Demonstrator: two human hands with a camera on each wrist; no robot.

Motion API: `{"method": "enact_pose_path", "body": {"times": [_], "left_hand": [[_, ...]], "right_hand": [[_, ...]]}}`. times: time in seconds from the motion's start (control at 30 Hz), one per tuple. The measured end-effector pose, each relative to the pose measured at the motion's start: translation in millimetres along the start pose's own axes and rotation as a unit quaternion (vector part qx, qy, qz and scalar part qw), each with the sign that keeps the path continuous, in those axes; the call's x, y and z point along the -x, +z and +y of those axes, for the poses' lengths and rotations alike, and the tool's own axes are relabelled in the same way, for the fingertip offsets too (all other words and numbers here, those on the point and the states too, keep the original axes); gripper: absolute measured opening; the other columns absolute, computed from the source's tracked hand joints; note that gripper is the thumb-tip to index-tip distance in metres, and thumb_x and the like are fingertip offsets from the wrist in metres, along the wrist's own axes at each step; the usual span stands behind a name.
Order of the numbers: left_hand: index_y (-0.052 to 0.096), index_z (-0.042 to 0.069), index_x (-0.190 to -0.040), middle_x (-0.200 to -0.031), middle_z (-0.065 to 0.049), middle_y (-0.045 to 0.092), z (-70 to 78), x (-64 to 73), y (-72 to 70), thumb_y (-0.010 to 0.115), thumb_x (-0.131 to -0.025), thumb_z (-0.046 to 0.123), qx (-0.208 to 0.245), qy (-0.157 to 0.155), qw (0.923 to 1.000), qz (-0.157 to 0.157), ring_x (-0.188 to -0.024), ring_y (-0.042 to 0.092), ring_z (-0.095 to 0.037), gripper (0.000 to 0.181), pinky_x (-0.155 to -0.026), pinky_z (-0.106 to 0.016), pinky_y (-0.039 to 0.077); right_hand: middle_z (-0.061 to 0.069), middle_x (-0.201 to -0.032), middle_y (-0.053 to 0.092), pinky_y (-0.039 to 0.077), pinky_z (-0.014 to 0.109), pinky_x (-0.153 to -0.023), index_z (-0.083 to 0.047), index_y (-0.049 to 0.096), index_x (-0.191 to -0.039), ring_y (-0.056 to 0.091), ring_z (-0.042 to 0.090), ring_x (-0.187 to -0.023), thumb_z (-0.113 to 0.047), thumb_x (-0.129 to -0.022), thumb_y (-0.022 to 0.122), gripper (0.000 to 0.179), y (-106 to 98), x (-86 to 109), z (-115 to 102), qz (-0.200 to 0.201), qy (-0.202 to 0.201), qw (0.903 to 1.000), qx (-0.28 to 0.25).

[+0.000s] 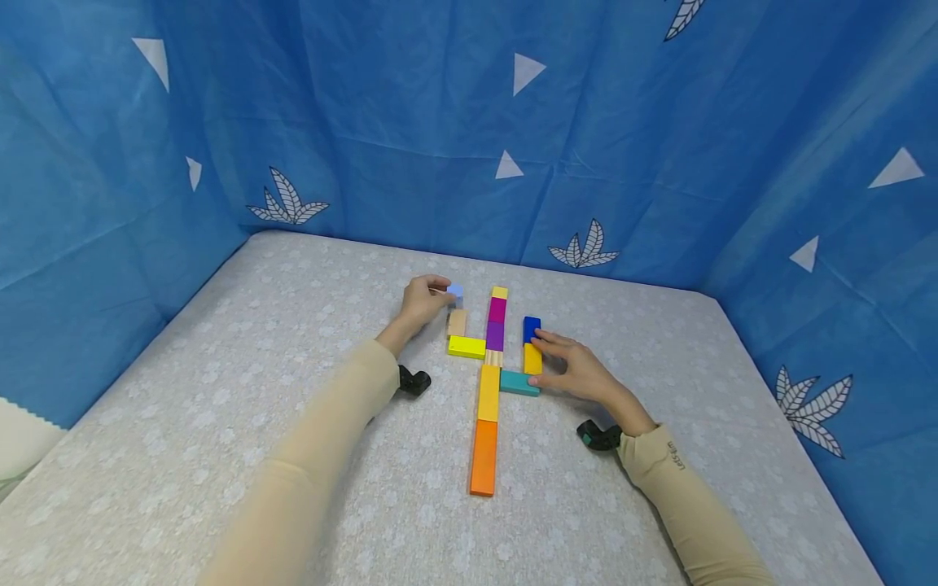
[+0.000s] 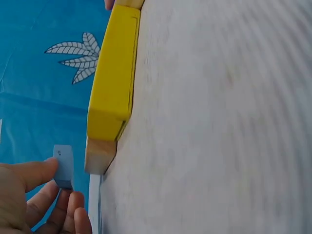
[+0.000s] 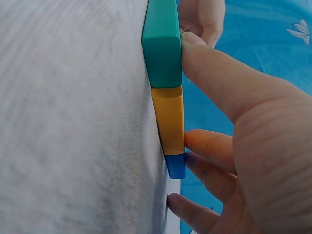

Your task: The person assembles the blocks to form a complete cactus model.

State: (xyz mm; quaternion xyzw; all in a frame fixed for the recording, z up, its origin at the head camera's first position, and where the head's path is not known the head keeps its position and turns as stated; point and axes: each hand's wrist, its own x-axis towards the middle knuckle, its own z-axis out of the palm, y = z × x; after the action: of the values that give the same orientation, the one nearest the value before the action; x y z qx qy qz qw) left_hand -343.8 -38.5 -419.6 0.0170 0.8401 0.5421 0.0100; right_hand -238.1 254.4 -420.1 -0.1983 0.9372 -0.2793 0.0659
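Observation:
Between thumb and fingers my left hand [image 1: 425, 301] pinches a small light blue block [image 2: 63, 165], held past the far end of a natural wood block [image 1: 458, 323]. That wood block joins a bright yellow block [image 1: 466, 347] lying crosswise. My right hand [image 1: 579, 366] rests spread over the other branch: its thumb touches the teal block [image 3: 163, 53], and its fingertips touch the orange-yellow block [image 3: 170, 119] and the blue block [image 3: 176, 165] in line beyond. The column between the hands includes an orange block [image 1: 484, 457], a yellow-orange block [image 1: 488, 393], a purple block [image 1: 495, 336] and a magenta block [image 1: 497, 309].
A pale patterned cloth [image 1: 293, 325] covers the table under the blocks. Blue curtains [image 1: 410, 106] with white leaf prints stand behind the table and along both sides. A small pale yellow block [image 1: 500, 292] tops the column.

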Motion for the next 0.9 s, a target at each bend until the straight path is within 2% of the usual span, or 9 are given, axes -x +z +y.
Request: {"method": "enact_pose_path", "body": {"times": [0.37,0.9], "left_hand": [[0.066,0.002,-0.119,-0.119,-0.015,0.066,-8.0,-1.2,8.0,0.070,-0.090,0.013,0.003,0.003,0.9999,-0.012,-0.106,0.061,-0.028,0.032,-0.093,-0.038,0.052],[0.068,0.004,-0.116,-0.112,-0.013,0.067,-9.0,-2.1,13.0,0.071,-0.089,0.014,-0.032,0.006,0.9994,-0.006,-0.093,0.055,-0.023,0.029,-0.082,-0.032,0.048]], "right_hand": [[0.013,-0.156,0.036,0.027,0.061,-0.114,-0.007,0.046,-0.145,0.031,0.040,-0.144,-0.041,-0.081,0.079,0.079,-1,-0.5,-1,0.000,0.004,1.0000,0.003],[0.013,-0.157,0.036,0.027,0.061,-0.114,-0.007,0.046,-0.145,0.030,0.039,-0.145,-0.040,-0.081,0.079,0.079,-1,-1.5,1,-0.002,0.005,1.0000,-0.003]]}}
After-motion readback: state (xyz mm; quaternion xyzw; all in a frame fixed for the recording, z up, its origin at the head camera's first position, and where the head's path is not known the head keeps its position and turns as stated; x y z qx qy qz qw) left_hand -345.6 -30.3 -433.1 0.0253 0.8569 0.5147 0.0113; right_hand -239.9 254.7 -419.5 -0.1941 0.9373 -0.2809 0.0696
